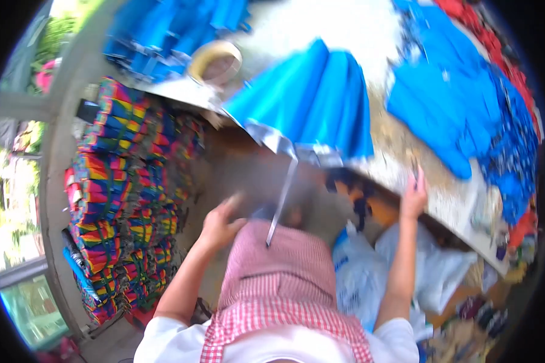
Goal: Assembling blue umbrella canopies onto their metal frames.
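A bright blue gathered piece of fabric (312,100) lies at the near edge of the table, its pale lower edge overhanging. From it a whitish cord (283,199) hangs down to my checked apron. My left hand (221,222) is in the air left of the cord, touching nothing I can see; its thumb stands apart from the fingers, which are smeared by motion. At the table edge, right of the blue fabric, my right hand (413,196) is closed round a thin dark pointed tool (415,172), too small to name exactly.
More blue garments lie on the white table (339,24), with a roll of tape (215,62) at its left edge. Bundled multicoloured cloth (112,199) is stacked high on my left. White plastic bags (360,272) and fabric scraps (466,333) lie below on the right.
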A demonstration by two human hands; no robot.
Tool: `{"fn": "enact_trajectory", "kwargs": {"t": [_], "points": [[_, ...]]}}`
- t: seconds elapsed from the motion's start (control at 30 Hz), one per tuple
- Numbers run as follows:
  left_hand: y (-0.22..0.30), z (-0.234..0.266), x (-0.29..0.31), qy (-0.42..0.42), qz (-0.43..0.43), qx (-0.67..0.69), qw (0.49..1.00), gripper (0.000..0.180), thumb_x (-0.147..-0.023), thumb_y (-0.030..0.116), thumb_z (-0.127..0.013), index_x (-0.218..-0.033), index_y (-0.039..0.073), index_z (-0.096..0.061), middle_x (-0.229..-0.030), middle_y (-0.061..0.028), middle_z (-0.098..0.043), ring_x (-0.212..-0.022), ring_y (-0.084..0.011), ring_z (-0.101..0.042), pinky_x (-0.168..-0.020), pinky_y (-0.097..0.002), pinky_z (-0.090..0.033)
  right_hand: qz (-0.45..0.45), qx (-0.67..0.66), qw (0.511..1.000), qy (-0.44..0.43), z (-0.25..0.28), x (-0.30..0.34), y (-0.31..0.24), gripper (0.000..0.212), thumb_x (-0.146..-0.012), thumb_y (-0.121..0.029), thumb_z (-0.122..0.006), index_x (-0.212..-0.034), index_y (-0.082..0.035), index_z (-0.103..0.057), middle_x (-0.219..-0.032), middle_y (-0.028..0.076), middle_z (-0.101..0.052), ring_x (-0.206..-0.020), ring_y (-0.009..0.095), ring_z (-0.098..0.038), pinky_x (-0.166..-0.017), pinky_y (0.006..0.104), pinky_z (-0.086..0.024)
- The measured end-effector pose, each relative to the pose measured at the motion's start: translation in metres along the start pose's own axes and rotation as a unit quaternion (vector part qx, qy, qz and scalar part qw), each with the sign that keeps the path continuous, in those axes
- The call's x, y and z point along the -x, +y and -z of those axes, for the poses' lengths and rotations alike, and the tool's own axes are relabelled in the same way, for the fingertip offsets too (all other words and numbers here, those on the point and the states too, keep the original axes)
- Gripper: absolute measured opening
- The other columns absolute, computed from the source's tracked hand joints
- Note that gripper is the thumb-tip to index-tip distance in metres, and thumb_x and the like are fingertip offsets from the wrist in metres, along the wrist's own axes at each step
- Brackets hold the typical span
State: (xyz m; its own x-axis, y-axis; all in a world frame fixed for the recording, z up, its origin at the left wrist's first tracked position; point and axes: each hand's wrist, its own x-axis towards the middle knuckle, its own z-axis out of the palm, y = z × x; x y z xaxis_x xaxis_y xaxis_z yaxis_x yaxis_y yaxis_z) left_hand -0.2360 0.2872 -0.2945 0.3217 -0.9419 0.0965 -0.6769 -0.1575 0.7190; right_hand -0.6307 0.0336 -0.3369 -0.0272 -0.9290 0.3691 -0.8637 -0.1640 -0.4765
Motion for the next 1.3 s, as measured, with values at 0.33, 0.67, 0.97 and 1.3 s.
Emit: {"fn": "enact_trajectory", "kwargs": {"t": [0.33, 0.67, 0.97, 1.3], "points": [[-0.041, 0.011, 0.022, -0.091, 0.351, -0.257, 0.896, 0.087, -0.067, 0.031, -0.07, -0.138, 0.01, -0.023, -0.141, -0.0218, -0.019, -0.129, -0.0373, -0.02, -0.103, -0.0491, -0.02, -0.371, -0.527, 0.643, -0.414, -0.065, 0.176, -0.154, 0.053, -0.085, -0.026, -0.057, -0.128, -0.004, -0.037, -0.118, 0.014, -0.047, -0.105, 0.023, -0.048, -0.087, 0.0356, -0.04], [0.1, 0.016, -0.229, -0.036, 0.191, 0.627, 0.754, 0.067, -0.084, 0.045, -0.054, -0.132, 0.004, -0.031, -0.125, -0.0122, -0.046, -0.11, -0.0265, -0.048, -0.093, -0.0411, -0.039, -0.108, -0.459, 0.762, -0.444, 0.003, 0.087, -0.183, 0.031, -0.091, -0.02, -0.046, -0.119, -0.006, -0.049, -0.07, 0.005, -0.061, -0.051, 0.024, -0.054, -0.049, 0.0325, -0.045], [0.244, -0.039, -0.319, 0.2, -0.28, 0.382, 0.857, 0.038, -0.073, 0.019, -0.067, -0.106, 0.004, -0.055, -0.097, -0.0224, -0.06, -0.09, -0.0343, -0.06, -0.076, -0.0383, -0.047, 0.016, -0.207, 0.978, -0.013, 0.023, 0.003, -0.158, 0.025, -0.082, -0.007, -0.052, -0.104, 0.004, -0.055, -0.109, 0.018, -0.052, -0.1, 0.03, -0.049, -0.084, 0.0356, -0.039], [0.096, 0.105, -0.566, 0.344, -0.128, -0.141, 0.919, 0.074, -0.064, 0.03, -0.074, -0.126, 0.007, -0.041, -0.091, -0.0173, -0.059, -0.077, -0.0322, -0.059, -0.063, -0.0388, -0.048, -0.046, -0.155, 0.983, -0.089, -0.079, 0.002, -0.159, 0.018, -0.08, -0.003, -0.052, -0.096, 0.004, -0.056, -0.1, 0.014, -0.052, -0.09, 0.025, -0.052, -0.073, 0.0306, -0.043]]}}
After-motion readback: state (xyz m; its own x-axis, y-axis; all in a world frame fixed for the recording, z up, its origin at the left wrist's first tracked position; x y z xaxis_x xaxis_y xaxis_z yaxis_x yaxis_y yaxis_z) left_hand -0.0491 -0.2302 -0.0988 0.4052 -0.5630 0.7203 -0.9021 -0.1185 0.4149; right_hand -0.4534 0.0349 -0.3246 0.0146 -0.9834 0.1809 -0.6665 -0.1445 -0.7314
